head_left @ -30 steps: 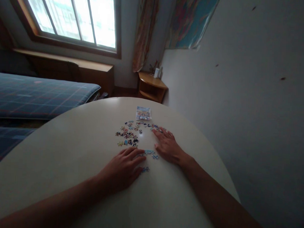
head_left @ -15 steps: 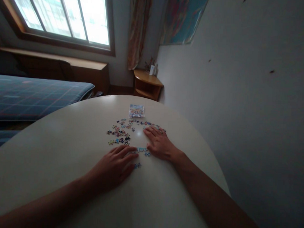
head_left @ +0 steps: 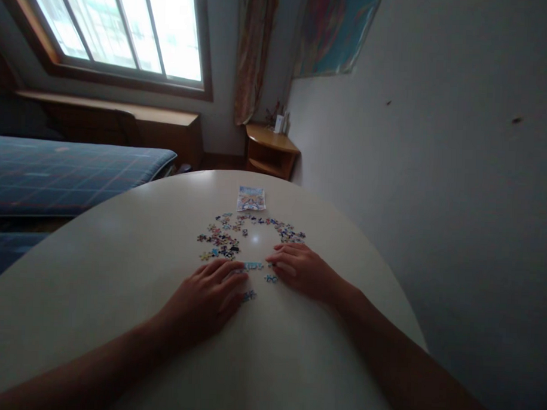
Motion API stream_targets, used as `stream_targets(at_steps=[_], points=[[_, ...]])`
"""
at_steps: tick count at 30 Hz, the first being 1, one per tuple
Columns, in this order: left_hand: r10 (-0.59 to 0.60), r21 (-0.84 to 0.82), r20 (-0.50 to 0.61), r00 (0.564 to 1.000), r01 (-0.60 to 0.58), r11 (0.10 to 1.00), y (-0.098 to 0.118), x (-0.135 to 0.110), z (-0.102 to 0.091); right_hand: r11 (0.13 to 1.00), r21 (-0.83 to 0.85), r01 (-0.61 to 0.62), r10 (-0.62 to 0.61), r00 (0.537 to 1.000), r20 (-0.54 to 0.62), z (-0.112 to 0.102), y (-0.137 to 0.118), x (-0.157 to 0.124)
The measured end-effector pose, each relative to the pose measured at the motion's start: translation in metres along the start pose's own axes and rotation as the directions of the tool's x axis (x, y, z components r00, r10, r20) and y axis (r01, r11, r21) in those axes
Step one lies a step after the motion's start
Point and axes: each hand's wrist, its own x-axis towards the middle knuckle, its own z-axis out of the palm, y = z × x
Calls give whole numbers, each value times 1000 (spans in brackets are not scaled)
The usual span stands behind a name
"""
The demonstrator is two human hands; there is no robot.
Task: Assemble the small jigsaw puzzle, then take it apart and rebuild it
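Both of my hands rest on a round white table. My left hand lies flat with fingers stretched out, its fingertips touching a short joined strip of blue puzzle pieces. My right hand lies beside that strip, fingers curled together and pointing left; whether it pinches a piece is unclear. Two loose blue pieces lie between my hands. Beyond them several loose puzzle pieces are scattered, and a small picture card lies farther back.
A bed with a blue checked cover stands to the left, under a window. A wooden corner shelf stands behind the table. A white wall runs close along the table's right side.
My right hand has drawn back from the scattered pieces toward me and curled its fingers beside the blue strip. My left hand has stayed in place.
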Motion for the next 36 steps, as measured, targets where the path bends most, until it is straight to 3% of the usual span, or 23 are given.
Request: stream_targets(at_steps=[3, 7, 14, 28, 36], points=[[27, -13, -13, 1000, -27, 1000, 1, 1, -1, 997, 77, -18, 19, 1000, -14, 0, -4, -1], [45, -30, 4, 999, -45, 999, 2, 3, -2, 980, 92, -175, 179, 983, -40, 2, -8, -1], [49, -60, 22, 999, -48, 997, 3, 3, -2, 930, 170, -327, 328, 944, 19, 3, -14, -1], [67, -72, 27, 997, -65, 995, 3, 4, -1, 922, 201, -330, 333, 943, 18, 6, -16, -1], [73, -91, 29, 997, -70, 993, 3, 4, 0, 943, 83, -324, 324, 946, 9, 2, -20, 0]])
